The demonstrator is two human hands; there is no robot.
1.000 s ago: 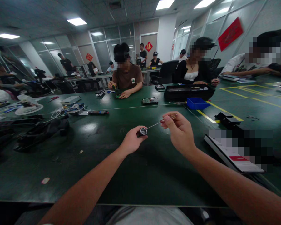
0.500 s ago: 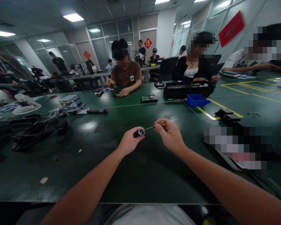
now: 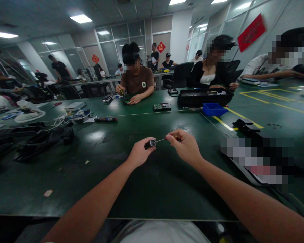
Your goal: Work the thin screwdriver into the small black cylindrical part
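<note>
My left hand (image 3: 138,154) is closed round a small black cylinder (image 3: 150,143) with a pale round end face, held above the green table (image 3: 131,182). My right hand (image 3: 184,147) pinches the handle of a thin metal tool (image 3: 161,139), whose tip points into the cylinder's end. Both hands hover close together over the middle of the table.
A blue bin (image 3: 212,109) and a long black tray (image 3: 204,97) lie ahead right. A circuit board (image 3: 161,107), a black bag (image 3: 44,139) and cables (image 3: 66,118) are further off. Other people sit across the table. A blurred flat item (image 3: 253,158) lies right.
My right hand has moved left toward the cylinder, so less of the thin tool shows between the hands. The left hand has hardly moved.
</note>
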